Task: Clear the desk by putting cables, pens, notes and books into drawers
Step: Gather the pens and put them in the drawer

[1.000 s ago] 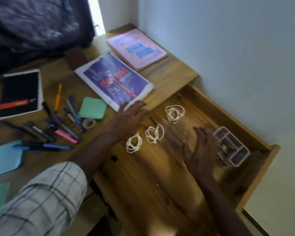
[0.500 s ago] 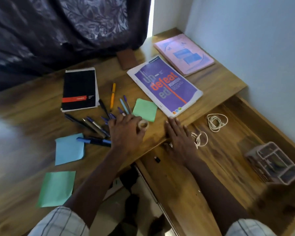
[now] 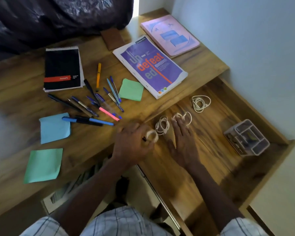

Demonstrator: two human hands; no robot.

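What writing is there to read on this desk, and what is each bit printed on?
"un- defeat ed": cover of the purple notebook.
"classmate": small, at that notebook's top edge.
Black notepad: print on its red band, too blurred to read.
Pink book: no readable words.
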